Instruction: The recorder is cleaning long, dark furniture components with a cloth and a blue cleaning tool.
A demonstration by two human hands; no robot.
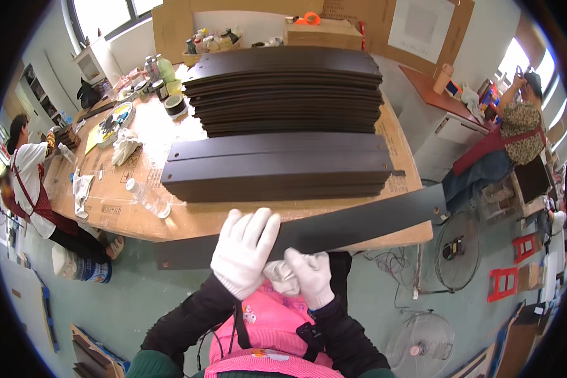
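Observation:
A long, dark flat panel [359, 219] with holes near its ends lies at a slant along the near table edge, both its ends reaching past the tabletop. Across its left part is my white-gloved left hand [246, 252], holding the panel with fingers straight over its upper edge; the thumb is hidden. Against the panel's lower edge, my gloved right hand [310, 274] is closed on a crumpled white cloth [282, 278]. Just beyond stands a neat stack of similar dark panels [277, 167], with a taller stack [283, 94] behind it.
A clear plastic bottle [148, 198] stands left of the near stack. White gloves [82, 192], a rag [126, 146] and an oval tray [115, 123] lie farther left. One person [41, 183] works at left, another [510, 132] at right. Fans [457, 249] stand on the floor at right.

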